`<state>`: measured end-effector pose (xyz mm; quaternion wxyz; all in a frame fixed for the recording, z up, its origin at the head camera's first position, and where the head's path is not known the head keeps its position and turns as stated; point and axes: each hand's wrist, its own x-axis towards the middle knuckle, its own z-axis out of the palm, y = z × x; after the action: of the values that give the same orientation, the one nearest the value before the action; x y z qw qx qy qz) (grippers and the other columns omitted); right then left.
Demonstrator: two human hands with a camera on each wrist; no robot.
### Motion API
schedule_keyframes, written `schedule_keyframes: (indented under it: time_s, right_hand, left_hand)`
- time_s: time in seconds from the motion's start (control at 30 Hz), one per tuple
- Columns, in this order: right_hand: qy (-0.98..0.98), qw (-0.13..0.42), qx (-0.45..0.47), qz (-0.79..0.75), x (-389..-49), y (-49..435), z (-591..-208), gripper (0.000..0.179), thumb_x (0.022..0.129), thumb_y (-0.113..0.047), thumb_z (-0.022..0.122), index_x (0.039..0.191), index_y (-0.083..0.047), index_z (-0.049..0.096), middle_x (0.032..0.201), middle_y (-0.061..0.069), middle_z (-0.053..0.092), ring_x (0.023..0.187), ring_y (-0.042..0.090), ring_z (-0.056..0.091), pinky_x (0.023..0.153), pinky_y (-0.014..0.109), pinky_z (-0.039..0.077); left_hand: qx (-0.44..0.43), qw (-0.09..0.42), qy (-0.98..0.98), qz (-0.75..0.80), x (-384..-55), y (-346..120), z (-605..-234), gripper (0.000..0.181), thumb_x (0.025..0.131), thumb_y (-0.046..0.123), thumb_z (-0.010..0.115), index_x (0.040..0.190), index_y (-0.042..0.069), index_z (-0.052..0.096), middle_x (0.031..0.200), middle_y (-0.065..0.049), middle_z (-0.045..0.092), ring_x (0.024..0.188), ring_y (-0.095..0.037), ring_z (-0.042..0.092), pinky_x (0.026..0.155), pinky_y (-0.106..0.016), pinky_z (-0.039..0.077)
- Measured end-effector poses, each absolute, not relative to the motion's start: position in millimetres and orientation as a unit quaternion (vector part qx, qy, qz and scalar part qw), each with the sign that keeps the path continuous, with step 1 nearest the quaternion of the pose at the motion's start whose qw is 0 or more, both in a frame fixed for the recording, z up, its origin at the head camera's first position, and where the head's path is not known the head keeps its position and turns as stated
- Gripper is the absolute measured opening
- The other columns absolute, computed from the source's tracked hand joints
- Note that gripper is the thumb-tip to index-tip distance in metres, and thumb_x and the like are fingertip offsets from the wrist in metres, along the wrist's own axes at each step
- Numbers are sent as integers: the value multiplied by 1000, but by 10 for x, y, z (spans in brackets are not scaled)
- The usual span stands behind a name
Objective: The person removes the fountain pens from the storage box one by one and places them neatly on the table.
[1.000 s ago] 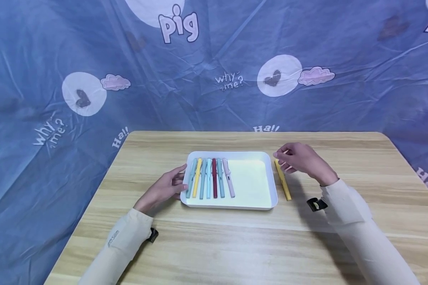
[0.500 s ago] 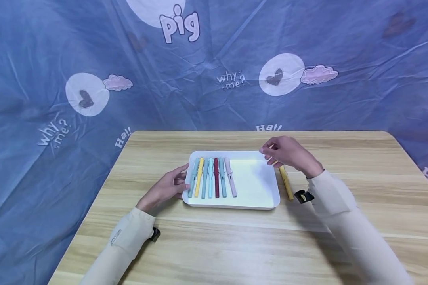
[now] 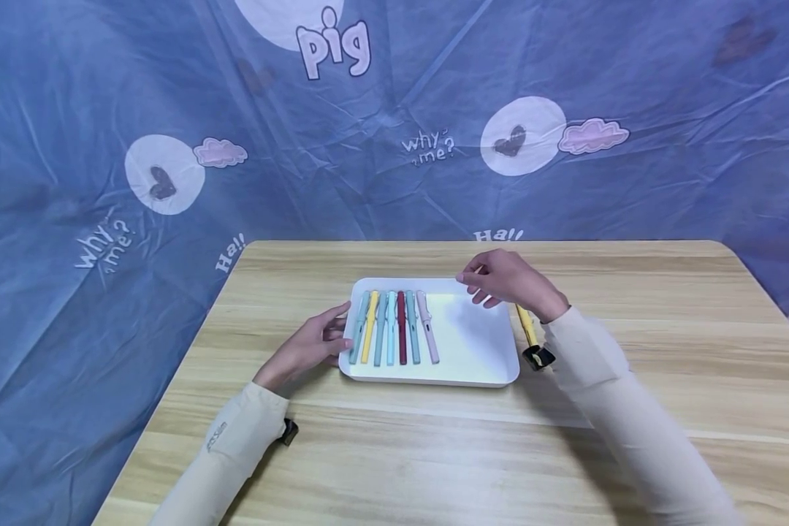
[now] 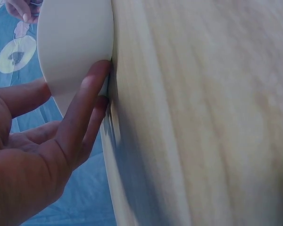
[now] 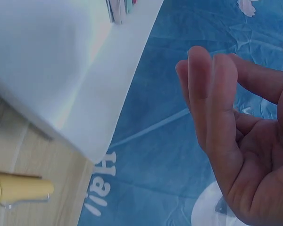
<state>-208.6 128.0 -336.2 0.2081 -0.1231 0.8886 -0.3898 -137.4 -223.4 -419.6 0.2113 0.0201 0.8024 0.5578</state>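
Note:
A white tray (image 3: 476, 347) holds several pens side by side in its left half: teal, yellow, light blue, dark red and, rightmost, a lilac pen (image 3: 429, 329). My left hand (image 3: 307, 346) grips the tray's left side, thumb over the rim; the left wrist view has its fingers against the tray's outer wall (image 4: 78, 37). Above the tray's far right part hovers my right hand (image 3: 508, 282), fingers loosely bent. Nothing is between its fingers in the right wrist view (image 5: 245, 136). Right of the tray lies a yellow pen (image 3: 527, 326), partly hidden by the right wrist's black strap.
The wooden table (image 3: 394, 453) extends around the tray on all sides. Behind its far edge hangs a blue printed cloth (image 3: 381, 197). Both forearms reach in from the near side, in pale sleeves (image 3: 592, 358).
My right hand has moved left from beside the yellow pen to over the tray's far right corner. My left hand keeps its hold on the tray. The pens stay in place.

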Motion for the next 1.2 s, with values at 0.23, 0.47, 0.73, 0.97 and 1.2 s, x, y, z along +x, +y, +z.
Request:
schedule_keyframes:
  time_s: [0.23,0.47,0.73,0.97,1.2]
  right_hand:
    - [885,213,-128,-393,-2097,1149,-3421,35,107,-24,61,123,7,66,104,21,72,94,34,74,73,35,64]
    - [883,224,-129,-392,-2109,1032,-3482,34,107,-22,62,120,8,67,105,22,72,92,33,74,73,35,64]
    - [887,234,-128,-378,-2118,912,-3568,32,106,-21,64,116,8,69,98,21,74,89,32,74,74,37,64]
    - [890,243,-125,-365,-2126,857,-3636,30,105,-20,65,114,8,70,93,17,74,87,30,74,73,37,64]
    - [888,258,-122,-360,-2150,808,-3745,26,104,-18,67,109,7,72,83,12,72,78,24,72,69,33,64]
  left_hand:
    - [21,210,801,561,-1367,-2239,-4194,76,102,0,62,166,8,21,159,-25,41,131,-39,55,83,-39,63]
    - [16,210,803,558,-1363,-2240,-4190,76,102,0,62,166,9,22,159,-24,41,131,-38,56,83,-39,63]
    - [17,209,799,564,-1366,-2234,-4176,77,102,-2,62,166,8,21,158,-25,41,132,-41,55,84,-39,63]
    - [21,210,796,567,-1367,-2240,-4168,77,102,-2,62,166,8,21,158,-25,41,131,-39,55,84,-39,63]
    - [26,212,794,569,-1362,-2252,-4163,76,102,-1,61,166,8,21,158,-26,41,131,-40,55,83,-40,63]
